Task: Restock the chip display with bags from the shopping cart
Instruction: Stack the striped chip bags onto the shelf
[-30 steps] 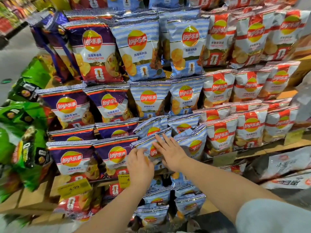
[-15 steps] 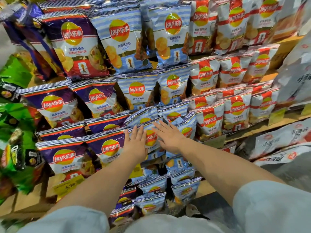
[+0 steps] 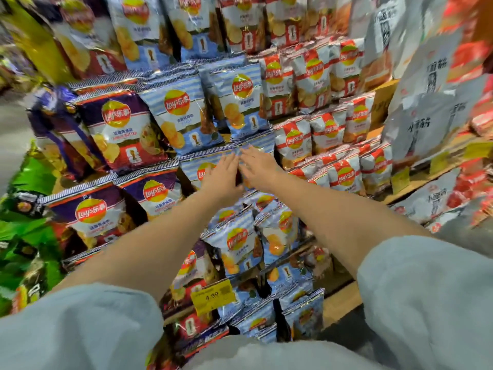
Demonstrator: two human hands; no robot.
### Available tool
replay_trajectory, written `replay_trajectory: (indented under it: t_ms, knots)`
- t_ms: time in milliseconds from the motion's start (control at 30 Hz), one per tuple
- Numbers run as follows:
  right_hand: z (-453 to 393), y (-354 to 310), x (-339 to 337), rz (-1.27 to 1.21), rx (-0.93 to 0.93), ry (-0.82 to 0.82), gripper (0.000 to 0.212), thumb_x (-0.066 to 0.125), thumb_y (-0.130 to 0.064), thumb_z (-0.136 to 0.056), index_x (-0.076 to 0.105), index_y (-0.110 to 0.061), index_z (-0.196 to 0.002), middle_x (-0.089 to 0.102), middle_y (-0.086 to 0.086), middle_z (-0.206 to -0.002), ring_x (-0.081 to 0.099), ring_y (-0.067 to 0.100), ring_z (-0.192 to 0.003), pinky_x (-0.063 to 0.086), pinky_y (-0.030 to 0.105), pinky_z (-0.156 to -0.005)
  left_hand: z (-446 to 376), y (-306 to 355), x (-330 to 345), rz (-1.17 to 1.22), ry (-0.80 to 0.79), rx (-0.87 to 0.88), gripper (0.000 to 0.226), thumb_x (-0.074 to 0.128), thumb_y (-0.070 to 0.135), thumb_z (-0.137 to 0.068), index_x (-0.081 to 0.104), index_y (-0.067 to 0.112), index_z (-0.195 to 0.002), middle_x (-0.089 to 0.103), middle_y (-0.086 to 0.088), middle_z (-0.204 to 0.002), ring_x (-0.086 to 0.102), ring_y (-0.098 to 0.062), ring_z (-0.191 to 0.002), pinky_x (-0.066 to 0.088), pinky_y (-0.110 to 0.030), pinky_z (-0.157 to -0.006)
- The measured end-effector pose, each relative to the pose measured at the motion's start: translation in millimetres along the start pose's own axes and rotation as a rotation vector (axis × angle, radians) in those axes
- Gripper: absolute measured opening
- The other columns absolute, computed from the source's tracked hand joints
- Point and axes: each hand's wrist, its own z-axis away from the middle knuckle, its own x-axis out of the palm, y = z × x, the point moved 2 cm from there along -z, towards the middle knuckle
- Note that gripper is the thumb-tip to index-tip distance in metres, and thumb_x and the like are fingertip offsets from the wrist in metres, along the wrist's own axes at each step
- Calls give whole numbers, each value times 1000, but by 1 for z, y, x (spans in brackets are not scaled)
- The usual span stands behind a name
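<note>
The blue-and-white striped foil chip bag (image 3: pixel 210 166) sits upright in the middle row of the display, between the purple garlic-butter bags (image 3: pixel 157 193) on one side and the red-and-white bags (image 3: pixel 293 140) on the other. A second ago both hands were lower, flattening a blue bag in the row beneath; they have since climbed one row. By my reading the lower bag is seated and the tidying has passed to this one, so the restock looks well along, though no cart is in view.

The left hand (image 3: pixel 222 174) and the right hand (image 3: pixel 257 165) lie side by side, nearly touching, fingers straight and spread, palms pressed flat on the bag's front. Neither grips anything. A yellow price tag (image 3: pixel 213 296) hangs on the shelf edge below, with more blue bags (image 3: pixel 234 244) above it.
</note>
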Motion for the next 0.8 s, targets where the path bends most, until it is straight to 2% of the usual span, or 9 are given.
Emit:
replay_trajectory:
  t_ms: [100,200,233,333,433,500,600,700,800]
  knots:
    - [-15,-18,-47,-72,-17,125,43,34,-26,-103,45,-5,-140,37,13,-151,21,31,-144,17,41,-116,-7,1,-54,31,117,38,71,47,34,-99,6,17,-155,3,2,-163,-2,-18,-150,14,-51,-118]
    - [-17,-35,-93,-206,-28,316,49,34,-40,-94,63,-5,-112,59,21,-117,48,39,-115,36,48,-100,-9,3,-104,21,196,89,75,50,33,-98,6,15,-155,3,0,-163,-2,-19,-150,14,-47,-119]
    - [-16,-38,-104,-251,-20,334,49,34,-40,-93,64,-5,-110,58,22,-114,49,39,-112,39,50,-95,-8,4,-116,14,213,106,74,52,31,-97,8,15,-155,4,-1,-163,0,-19,-150,15,-46,-119]
    - [-12,-48,-139,-228,-6,362,35,41,-22,-99,63,1,-113,57,27,-115,47,38,-118,38,45,-94,-7,10,-154,33,253,171,70,53,27,-97,15,17,-154,6,-1,-163,3,-18,-150,19,-43,-119]
    - [-10,-55,-171,-260,-56,491,44,38,-31,-93,67,-1,-104,63,19,-97,54,33,-94,43,43,-79,-10,20,-188,16,287,220,71,53,29,-97,13,15,-155,5,1,-163,2,-16,-150,17,-35,-119]
    - [-10,-54,-189,-264,-84,558,42,41,-30,-93,67,3,-96,61,17,-87,54,28,-83,41,39,-72,-10,27,-207,-7,330,254,72,54,30,-98,14,15,-155,5,1,-163,2,-17,-150,17,-35,-118]
    - [2,-59,-214,-228,-145,625,42,41,-29,-89,69,3,-98,66,19,-97,58,32,-93,42,37,-81,-9,32,-225,-27,395,299,69,51,31,-98,15,16,-155,8,2,-163,3,-17,-150,21,-37,-118]
    - [4,-57,-227,-143,-209,613,42,42,-29,-91,68,-2,-108,67,13,-107,57,25,-105,40,34,-91,-8,32,-229,15,428,320,69,49,32,-99,12,19,-155,6,6,-162,0,-13,-149,17,-37,-120]
    - [3,-46,-220,-100,-222,589,46,43,-34,-92,65,-1,-116,66,14,-114,54,28,-116,36,38,-101,-7,34,-218,75,401,333,69,48,32,-99,9,21,-155,2,8,-162,-4,-11,-149,12,-35,-121]
